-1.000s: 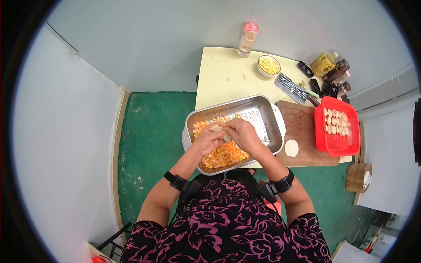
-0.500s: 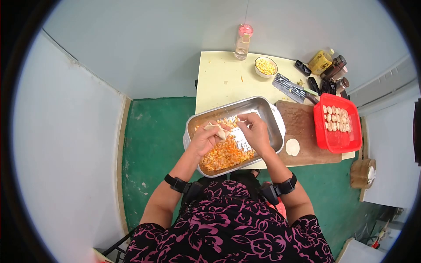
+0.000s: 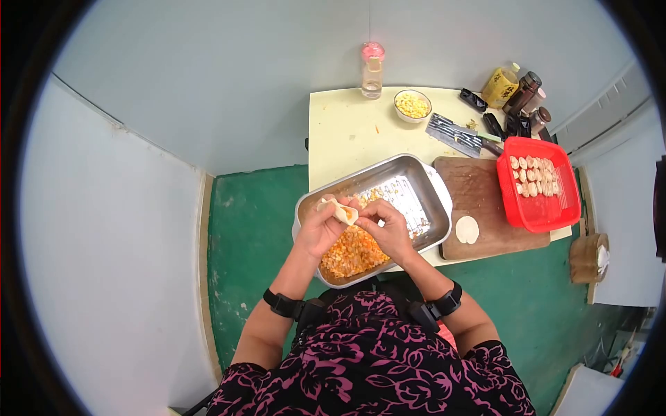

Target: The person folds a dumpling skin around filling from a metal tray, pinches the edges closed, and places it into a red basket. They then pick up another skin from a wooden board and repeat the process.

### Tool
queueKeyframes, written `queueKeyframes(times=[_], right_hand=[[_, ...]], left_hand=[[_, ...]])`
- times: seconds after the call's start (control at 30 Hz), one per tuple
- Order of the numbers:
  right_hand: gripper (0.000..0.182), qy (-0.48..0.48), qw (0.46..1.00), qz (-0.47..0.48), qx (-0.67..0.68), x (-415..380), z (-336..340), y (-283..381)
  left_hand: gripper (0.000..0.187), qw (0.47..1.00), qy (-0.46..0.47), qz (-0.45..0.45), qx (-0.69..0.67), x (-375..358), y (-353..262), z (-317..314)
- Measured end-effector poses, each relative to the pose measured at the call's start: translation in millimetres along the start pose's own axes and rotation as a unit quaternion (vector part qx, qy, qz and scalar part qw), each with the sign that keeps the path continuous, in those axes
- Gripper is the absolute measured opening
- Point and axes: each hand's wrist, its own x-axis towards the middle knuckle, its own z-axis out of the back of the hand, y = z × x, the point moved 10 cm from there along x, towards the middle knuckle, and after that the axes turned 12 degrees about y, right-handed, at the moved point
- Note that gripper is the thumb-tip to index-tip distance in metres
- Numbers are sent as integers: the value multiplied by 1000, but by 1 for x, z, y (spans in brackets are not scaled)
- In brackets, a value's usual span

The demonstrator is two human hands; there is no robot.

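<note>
Two hands meet over one metal tray [image 3: 416, 173]: the left hand [image 3: 320, 229] cradles one folded dumpling wrapper [image 3: 338, 209], and the right hand [image 3: 388, 225] pinches its edge, having come back from the tray's bare end half a second ago. One loose wrapper [image 3: 467, 229] lies right of them; beyond it, one red basket [image 3: 538, 215] holds dumplings too small to count.

red tray [image 3: 538, 215], orange filling [image 3: 350, 253] — green floor [image 3: 243, 229]

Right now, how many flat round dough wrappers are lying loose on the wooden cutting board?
1. A single wrapper lies near the front left edge of the cutting board. Another wrapper is folded in the left hand, over the metal tray.
</note>
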Motion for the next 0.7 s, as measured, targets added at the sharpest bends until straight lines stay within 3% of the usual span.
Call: queueKeyframes(times=[0.7], right_hand=[[8, -10, 1000, 0, 15, -7, 10, 8]], left_hand=[[9, 999, 21, 24, 18, 0, 18, -6]])
